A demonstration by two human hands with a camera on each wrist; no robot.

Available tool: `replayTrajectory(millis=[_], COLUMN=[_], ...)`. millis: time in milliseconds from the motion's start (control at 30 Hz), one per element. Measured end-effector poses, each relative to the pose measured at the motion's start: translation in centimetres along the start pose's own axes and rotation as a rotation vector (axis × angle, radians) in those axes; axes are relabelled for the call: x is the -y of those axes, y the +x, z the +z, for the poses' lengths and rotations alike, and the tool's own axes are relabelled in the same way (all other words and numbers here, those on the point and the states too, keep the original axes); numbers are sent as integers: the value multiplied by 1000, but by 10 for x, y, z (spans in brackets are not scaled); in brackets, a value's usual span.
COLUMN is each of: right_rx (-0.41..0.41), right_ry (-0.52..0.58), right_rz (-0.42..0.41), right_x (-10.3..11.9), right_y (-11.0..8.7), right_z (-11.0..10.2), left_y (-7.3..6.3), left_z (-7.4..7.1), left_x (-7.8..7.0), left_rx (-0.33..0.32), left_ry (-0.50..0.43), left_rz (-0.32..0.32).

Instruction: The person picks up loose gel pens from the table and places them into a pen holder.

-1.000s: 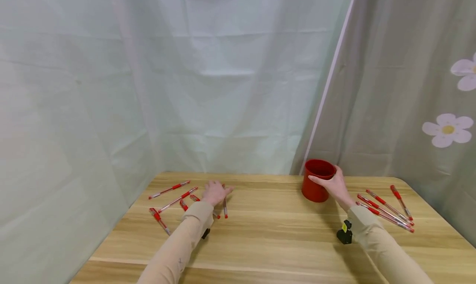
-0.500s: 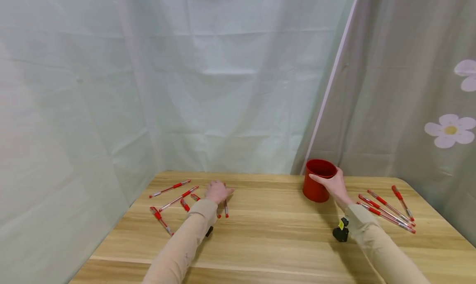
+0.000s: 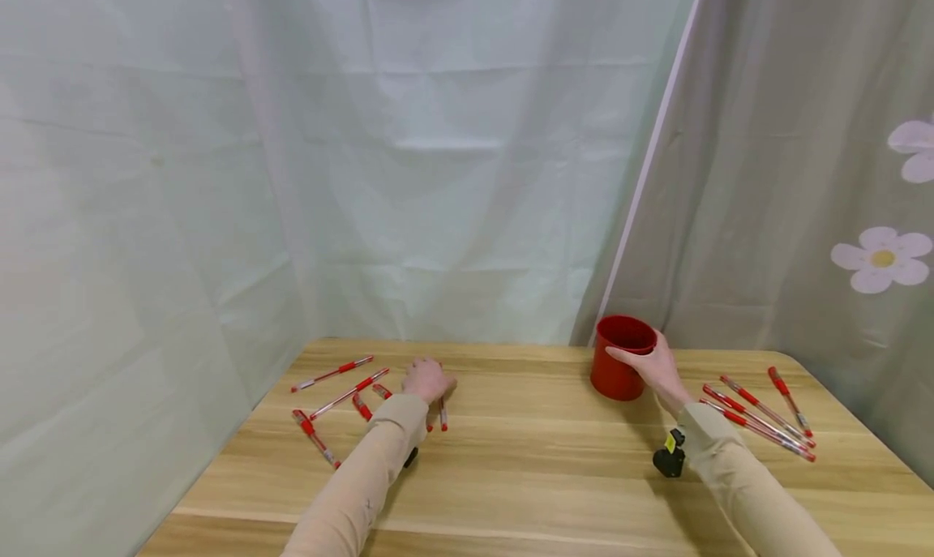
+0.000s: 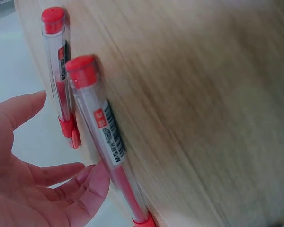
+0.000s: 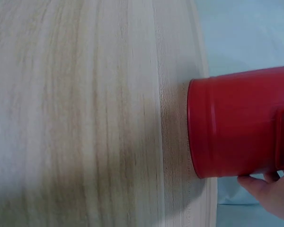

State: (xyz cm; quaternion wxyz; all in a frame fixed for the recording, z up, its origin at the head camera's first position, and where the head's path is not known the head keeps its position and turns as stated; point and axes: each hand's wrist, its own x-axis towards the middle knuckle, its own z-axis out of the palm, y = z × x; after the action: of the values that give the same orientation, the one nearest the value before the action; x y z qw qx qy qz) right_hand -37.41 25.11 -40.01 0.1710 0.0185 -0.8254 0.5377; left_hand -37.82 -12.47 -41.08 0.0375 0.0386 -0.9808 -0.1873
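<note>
My left hand [image 3: 427,380] reaches over two red gel pens toward the left of the table. In the left wrist view its thumb [image 4: 26,109] is spread away from the fingers, and the fingertips lie right at the nearer capped pen [image 4: 104,125]; a second pen [image 4: 59,66] lies beside it, near the thumb. My right hand [image 3: 657,370] grips the red bucket [image 3: 613,374] at its rim, thumb across the near side and fingers round the right side. The bucket stands upright at the back right, and the right wrist view shows its base against the tabletop.
Several red pens [image 3: 343,391] lie scattered on the left of the wooden table [image 3: 540,460]. Another group of red pens [image 3: 759,419] lies at the right, beyond my right forearm. Pale curtains [image 3: 467,176] hang behind the table's back edge. A black camera [image 3: 669,453] sits at my right wrist.
My left hand has shifted slightly right over the pens. My right hand keeps its grip on the bucket, which stays in about the same place.
</note>
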Motion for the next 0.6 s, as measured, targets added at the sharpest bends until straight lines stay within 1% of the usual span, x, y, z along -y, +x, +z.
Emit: replayTrajectory(millis=[100, 200, 300, 500, 600], right_rx=[57, 134, 183, 256, 276], right_ry=[16, 26, 30, 31, 39], right_rz=[11, 13, 7, -4, -21], right_x=[5, 8, 10, 11, 12], right_y=[-2, -5, -7, -10, -13], right_z=[-1, -2, -1, 4, 5], left_y=[1, 2, 3, 3, 4], left_z=[0, 0, 0, 2, 4], left_x=[0, 0, 0, 2, 2], left_rx=[1, -3, -10, -18, -17], left_ry=[13, 12, 9, 5, 4], left_rz=[1, 1, 1, 6, 8])
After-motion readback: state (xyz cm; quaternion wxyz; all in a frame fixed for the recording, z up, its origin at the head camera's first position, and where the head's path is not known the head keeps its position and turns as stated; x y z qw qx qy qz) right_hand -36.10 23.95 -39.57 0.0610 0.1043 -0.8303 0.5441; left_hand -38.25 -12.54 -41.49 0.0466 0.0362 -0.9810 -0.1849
